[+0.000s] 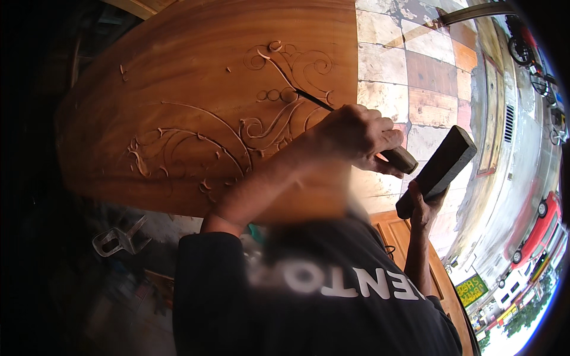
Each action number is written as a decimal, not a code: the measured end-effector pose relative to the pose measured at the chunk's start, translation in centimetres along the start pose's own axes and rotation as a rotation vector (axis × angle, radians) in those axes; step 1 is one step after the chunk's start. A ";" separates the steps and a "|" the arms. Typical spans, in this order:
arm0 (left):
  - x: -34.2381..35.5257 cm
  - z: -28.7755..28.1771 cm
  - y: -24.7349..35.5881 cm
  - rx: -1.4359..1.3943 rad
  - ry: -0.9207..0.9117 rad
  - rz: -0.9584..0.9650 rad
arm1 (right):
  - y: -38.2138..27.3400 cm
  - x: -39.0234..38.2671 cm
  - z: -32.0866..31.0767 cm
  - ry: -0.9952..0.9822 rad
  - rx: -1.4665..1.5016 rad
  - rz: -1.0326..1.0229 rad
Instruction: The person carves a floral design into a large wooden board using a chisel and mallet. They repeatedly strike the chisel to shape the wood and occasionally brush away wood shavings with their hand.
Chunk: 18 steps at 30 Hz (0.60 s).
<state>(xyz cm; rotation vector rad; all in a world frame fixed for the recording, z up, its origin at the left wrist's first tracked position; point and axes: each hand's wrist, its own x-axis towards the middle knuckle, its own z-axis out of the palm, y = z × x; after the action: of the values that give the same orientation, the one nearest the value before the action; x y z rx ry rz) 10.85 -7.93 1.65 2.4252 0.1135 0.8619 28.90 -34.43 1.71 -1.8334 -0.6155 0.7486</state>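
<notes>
A large reddish-brown wooden panel (166, 77) carries carved scrolls, pencilled curves and loose shavings. My left hand (368, 136) grips the wooden handle of a chisel (398, 158), whose dark blade angles up-left onto the carved pattern, its tip among the scrolls. My right hand (424, 204) is closed around a dark, rectangular wooden mallet (445, 160), held tilted a short way right of the chisel handle's end, apart from it.
A floor of patchwork tiles (433, 77) lies beyond the panel's right edge. Another panelled wooden piece (436, 267) is at lower right, a plastic stool (116, 237) at lower left. Motorbikes (519, 44), a red car (534, 228) and a yellow sign (471, 289) stand farther right.
</notes>
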 end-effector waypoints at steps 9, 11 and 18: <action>0.2 -1.4 -0.1 -0.175 -0.092 -0.069 | -1.2 -0.2 0.4 0.102 -0.082 -0.159; 0.0 -2.4 0.1 -0.260 -0.120 -0.088 | -2.3 0.0 0.6 0.136 -0.055 -0.185; 0.2 -1.9 -0.3 -0.197 0.091 -0.085 | -1.2 0.0 3.8 0.378 -0.153 -0.335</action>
<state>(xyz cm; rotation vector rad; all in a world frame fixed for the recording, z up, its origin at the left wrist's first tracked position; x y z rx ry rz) 9.91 -6.71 2.86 2.1832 0.1569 0.9017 26.02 -31.70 1.70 -1.8813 -0.7178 0.1287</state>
